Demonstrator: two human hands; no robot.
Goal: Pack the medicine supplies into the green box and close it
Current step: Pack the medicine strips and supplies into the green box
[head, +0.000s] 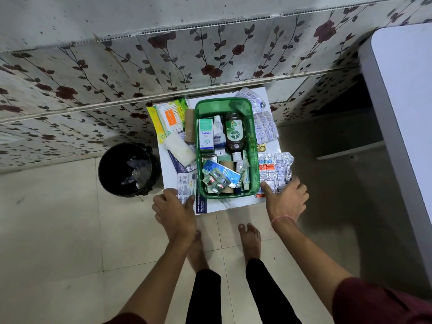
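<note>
The green box (255, 146) stands open on a small white table (217, 205). Inside lie a brown Dettol bottle (235, 134), an Optibex carton (206, 134), a small white bottle and several blister strips (217, 178). My left hand (174, 206) rests on a white dressing pack (187, 187) at the table's near left corner, fingers over its edge. My right hand (286, 197) lies spread on a pile of silver tablet strips (275, 170) to the right of the box. A gauze roll (180, 148) and a yellow-green packet (167, 118) sit to the left of the box.
More blister strips (265, 127) lie at the table's far right. A black bin (127, 169) stands on the floor to the left. A floral tiled wall runs behind, and a white tabletop (406, 90) juts in at the right. My bare feet stand before the table.
</note>
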